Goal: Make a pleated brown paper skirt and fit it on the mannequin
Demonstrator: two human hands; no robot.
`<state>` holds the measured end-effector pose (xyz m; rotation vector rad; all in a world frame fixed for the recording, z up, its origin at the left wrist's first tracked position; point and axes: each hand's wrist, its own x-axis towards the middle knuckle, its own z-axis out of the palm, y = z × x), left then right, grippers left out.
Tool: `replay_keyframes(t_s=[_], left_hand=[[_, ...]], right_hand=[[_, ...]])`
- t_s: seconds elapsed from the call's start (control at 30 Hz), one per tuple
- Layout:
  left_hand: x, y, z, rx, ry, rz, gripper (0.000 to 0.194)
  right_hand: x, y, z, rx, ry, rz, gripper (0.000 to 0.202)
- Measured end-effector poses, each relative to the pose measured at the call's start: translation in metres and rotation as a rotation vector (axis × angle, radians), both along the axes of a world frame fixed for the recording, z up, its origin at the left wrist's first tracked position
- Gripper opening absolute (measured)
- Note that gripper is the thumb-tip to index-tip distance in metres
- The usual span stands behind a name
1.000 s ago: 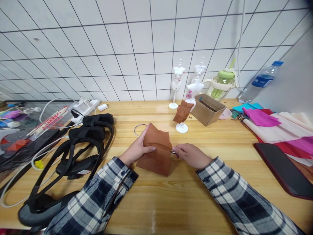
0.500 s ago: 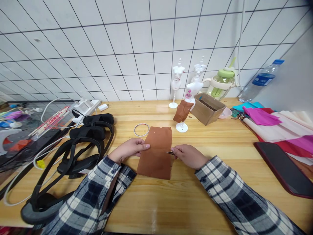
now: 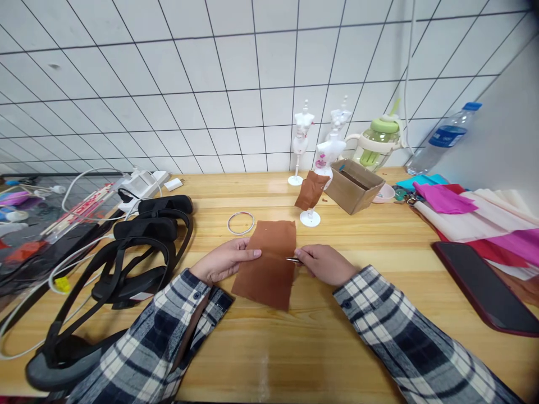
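Observation:
A rectangular piece of brown cloth is held over the wooden table, in front of me. My left hand pinches its left edge, thumb on top and fingers partly hidden behind. At the right edge, my right hand is closed on a small pointed metal tool, whose tip lies over the cloth. What kind of tool it is cannot be told. Behind the cloth lies a thin ring. A white mini dress form beyond it has a brown cloth scrap on it.
Black headsets and white cables lie at the left. Further back are another small dress form, a cardboard box, a green-lidded jug and a water bottle. Coloured fabrics and a phone lie at the right.
The lower part of the brown cloth has tilted and shifted slightly, with its bottom edge now slanting. Both hands keep their hold. The whole view has shifted a little.

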<state>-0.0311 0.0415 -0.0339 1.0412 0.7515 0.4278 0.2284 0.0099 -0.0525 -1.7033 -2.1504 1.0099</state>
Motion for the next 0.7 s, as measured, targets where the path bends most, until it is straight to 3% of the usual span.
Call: replay_keyframes(t_s=[0.17, 0.23, 0.33, 0.43, 0.7], left_hand=[[0.011, -0.006, 0.000, 0.139, -0.071, -0.052, 0.067], [0.013, -0.007, -0.003, 0.168, -0.068, -0.063, 0.064], [0.009, -0.005, -0.009, 0.091, -0.007, -0.078, 0.046], [0.001, -0.001, -0.016, -0.044, 0.044, -0.008, 0.037], [-0.003, 0.006, -0.025, -0.128, -0.101, 0.069, 0.047]], right_hand=[[-0.002, 0.001, -0.002, 0.025, 0.033, -0.005, 0.050], [0.001, 0.002, -0.001, 0.015, 0.051, -0.018, 0.050], [0.009, 0.003, 0.002, -0.075, 0.075, -0.068, 0.059], [0.015, 0.003, 0.006, -0.145, 0.031, -0.106, 0.067], [0.011, 0.001, 0.015, -0.092, -0.100, -0.086, 0.066]])
